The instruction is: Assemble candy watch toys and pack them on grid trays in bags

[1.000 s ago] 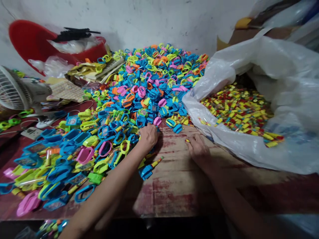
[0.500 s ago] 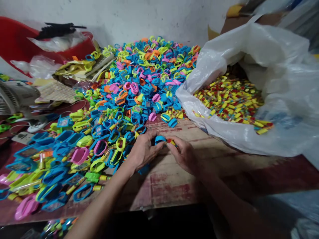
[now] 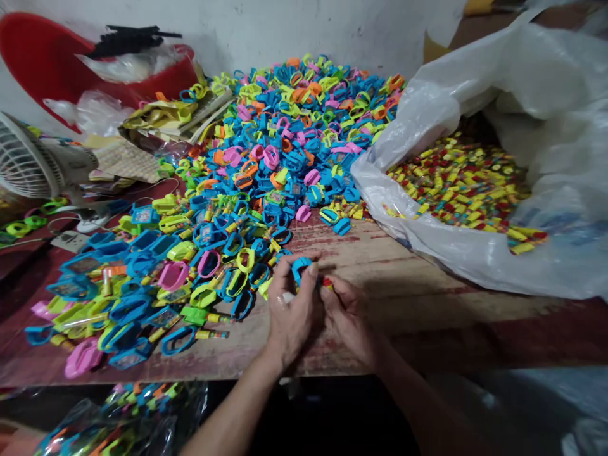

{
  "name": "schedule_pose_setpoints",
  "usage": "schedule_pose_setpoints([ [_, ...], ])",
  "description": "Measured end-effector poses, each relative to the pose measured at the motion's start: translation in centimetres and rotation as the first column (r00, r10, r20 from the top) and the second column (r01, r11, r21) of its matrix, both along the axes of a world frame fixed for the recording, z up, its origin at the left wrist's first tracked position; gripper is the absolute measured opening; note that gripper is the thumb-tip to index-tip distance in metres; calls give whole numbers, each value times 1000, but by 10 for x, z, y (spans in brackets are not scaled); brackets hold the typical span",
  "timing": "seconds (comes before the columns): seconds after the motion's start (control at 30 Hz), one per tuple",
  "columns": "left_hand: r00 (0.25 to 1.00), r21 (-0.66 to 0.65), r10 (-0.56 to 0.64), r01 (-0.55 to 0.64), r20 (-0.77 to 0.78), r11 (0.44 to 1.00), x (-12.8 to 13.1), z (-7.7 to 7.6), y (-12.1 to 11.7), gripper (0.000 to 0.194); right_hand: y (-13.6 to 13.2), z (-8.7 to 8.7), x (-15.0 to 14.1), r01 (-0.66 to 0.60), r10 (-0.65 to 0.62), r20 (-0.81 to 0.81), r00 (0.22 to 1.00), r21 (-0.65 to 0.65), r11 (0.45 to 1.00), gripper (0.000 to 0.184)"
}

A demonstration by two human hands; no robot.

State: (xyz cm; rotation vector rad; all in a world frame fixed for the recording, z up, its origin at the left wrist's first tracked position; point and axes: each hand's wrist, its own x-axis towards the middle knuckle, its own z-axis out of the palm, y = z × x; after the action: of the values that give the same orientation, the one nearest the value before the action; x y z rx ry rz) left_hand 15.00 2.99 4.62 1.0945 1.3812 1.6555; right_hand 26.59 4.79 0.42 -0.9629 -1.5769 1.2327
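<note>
Near the table's front edge, my left hand [image 3: 292, 320] is closed around a blue toy watch [image 3: 299, 268], whose curved band shows above the thumb. Close beside it, my right hand [image 3: 350, 316] pinches a small candy tube [image 3: 327, 282] with a red end; the fingers cover most of it. The two hands almost touch, and the space between the watch and the tube is partly hidden. To the left lie many toy watches [image 3: 175, 275] in blue, yellow-green and pink, some with a candy tube by them.
A heap of toy watches [image 3: 294, 139] rises against the wall. At right, a white plastic bag [image 3: 427, 250] stands open with many yellow and red candy tubes [image 3: 465, 190] inside. A fan [image 3: 35, 158] and a red tub [image 3: 156, 85] stand at left. Plastic-wrapped toys [image 3: 114, 430] lie below the table edge.
My left hand has come from the watches toward the front middle, bringing a blue toy watch. My right hand has moved in beside it with the candy tube. The view has shifted slightly.
</note>
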Motion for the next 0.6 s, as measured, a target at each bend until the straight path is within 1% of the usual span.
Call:
schedule_pose_setpoints([
  [0.07,997,-26,-72,72,14,997,-14,7,6,25,6,6,17,33,-48,160,986,92,995,34],
  [0.13,983,-136,-182,182,10,974,-26,12,9,29,12,14,34,4,-47,254,966,167,986,35],
  [0.17,967,-208,-254,249,2,946,-31,13,9,29,14,18,41,-31,-25,277,960,193,981,34],
  [0.23,921,-327,-390,376,23,867,-35,12,8,24,17,25,48,-97,32,289,957,211,973,32],
  [0.3,877,-375,-467,472,112,797,-34,9,4,19,20,31,50,-124,69,261,963,200,972,26],
  [0.33,858,-383,-489,510,160,770,-33,7,2,19,21,32,49,-139,89,244,966,199,970,22],
  [0.4,834,-389,-506,551,222,738,-30,5,-1,18,23,34,48,-189,138,215,967,237,953,16],
  [0.5,836,-397,-500,549,228,736,-28,4,-4,18,27,33,47,-254,198,202,959,306,918,15],
  [0.6,836,-381,-473,548,279,744,-27,1,-6,17,29,32,47,-284,238,175,955,317,905,16],
])
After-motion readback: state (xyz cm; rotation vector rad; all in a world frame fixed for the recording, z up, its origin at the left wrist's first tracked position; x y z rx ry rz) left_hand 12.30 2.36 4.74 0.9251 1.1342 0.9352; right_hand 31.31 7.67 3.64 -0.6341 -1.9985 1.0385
